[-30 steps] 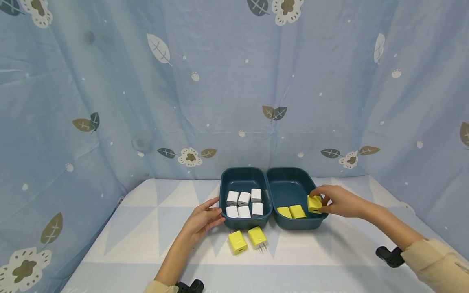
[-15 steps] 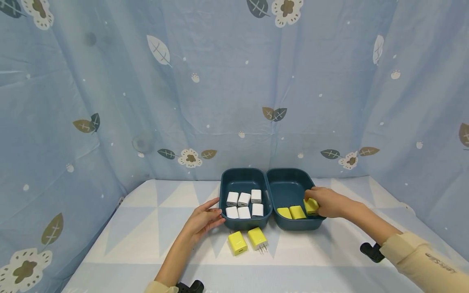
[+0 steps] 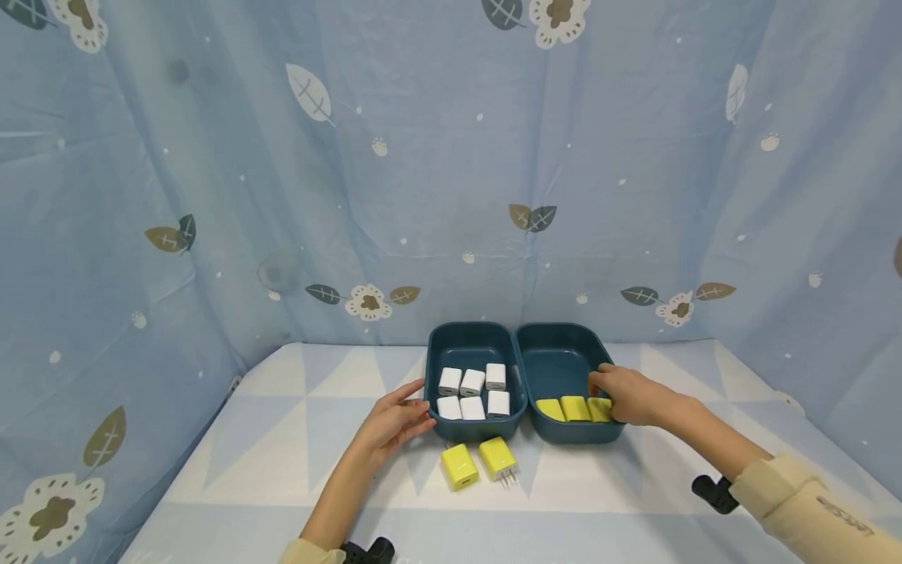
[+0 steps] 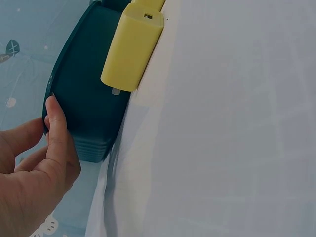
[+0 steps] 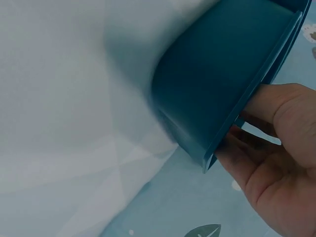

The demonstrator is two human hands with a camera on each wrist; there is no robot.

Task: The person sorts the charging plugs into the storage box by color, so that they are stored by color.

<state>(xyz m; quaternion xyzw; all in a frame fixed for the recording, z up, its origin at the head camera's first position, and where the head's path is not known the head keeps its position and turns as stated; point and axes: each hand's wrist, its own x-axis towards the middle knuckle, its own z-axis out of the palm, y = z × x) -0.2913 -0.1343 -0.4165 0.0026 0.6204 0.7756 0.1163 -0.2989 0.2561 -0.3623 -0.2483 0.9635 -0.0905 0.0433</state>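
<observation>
Two dark teal boxes stand side by side in the head view. My left hand (image 3: 395, 423) holds the near left corner of the left box (image 3: 475, 431), its thumb and fingers at the rim in the left wrist view. Several white charger plugs (image 3: 472, 409) lie inside that box. My right hand (image 3: 633, 395) reaches into the right box (image 3: 574, 433), fingers curled at a yellow charger plug (image 3: 600, 410) at its near right corner. Two more yellow charger plugs (image 3: 575, 408) lie beside it in a row. In the right wrist view the box wall hides the right fingertips.
Two loose yellow charger plugs (image 3: 460, 468) lie on the patterned tablecloth (image 3: 282, 470) in front of the left box, one with its prongs showing. A blue patterned curtain (image 3: 423, 157) hangs right behind the boxes.
My right hand has moved left and down inside the right box, lowering the yellow charger plug into line with the other two. The left hand has stayed at the left box.
</observation>
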